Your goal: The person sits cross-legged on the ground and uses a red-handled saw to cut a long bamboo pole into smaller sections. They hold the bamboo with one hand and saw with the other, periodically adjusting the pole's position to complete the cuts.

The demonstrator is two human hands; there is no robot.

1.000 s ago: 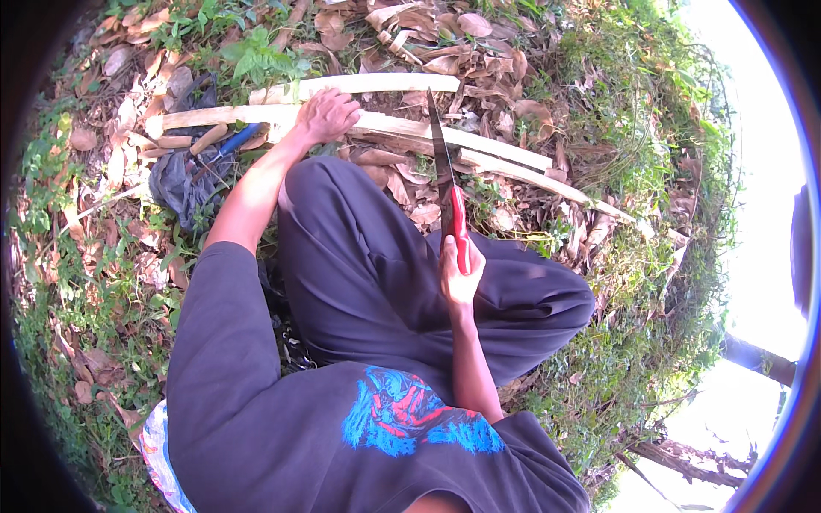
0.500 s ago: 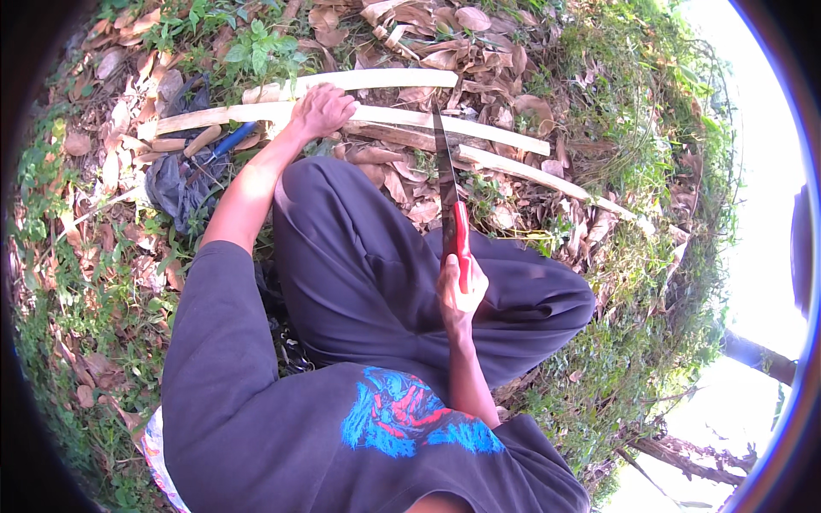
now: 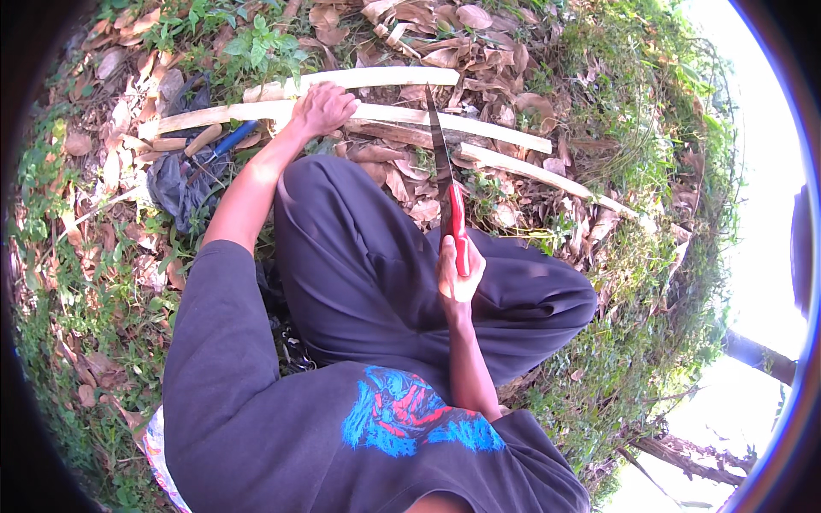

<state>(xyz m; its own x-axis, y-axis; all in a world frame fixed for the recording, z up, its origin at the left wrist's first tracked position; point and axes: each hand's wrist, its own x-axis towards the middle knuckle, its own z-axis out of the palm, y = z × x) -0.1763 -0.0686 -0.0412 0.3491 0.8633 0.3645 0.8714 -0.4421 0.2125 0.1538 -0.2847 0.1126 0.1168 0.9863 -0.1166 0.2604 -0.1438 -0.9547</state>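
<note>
My right hand [image 3: 458,282] is wrapped round the red handle of a handsaw [image 3: 456,209] above my crossed legs. The saw's dark blade points away from me and lies across a long pale wooden strip [image 3: 479,128]. Its tip reaches the edge of a second pale strip [image 3: 389,78] behind. My left hand [image 3: 325,109] presses down on the long strip, left of the blade, with its fingers curled over the wood. Under the strips lies a browner piece of wood [image 3: 393,132], partly hidden.
Another thin strip [image 3: 539,173] slants off to the right. By my left forearm, tools with wooden handles [image 3: 203,139] and a blue-handled tool [image 3: 234,138] lie at a black plastic bag [image 3: 175,184]. Dry leaves [image 3: 428,34] and grass [image 3: 633,291] cover the ground.
My right hand has pushed the saw forward, away from me, so its tip reaches farther past the long strip. My left hand has stayed in place on the wood.
</note>
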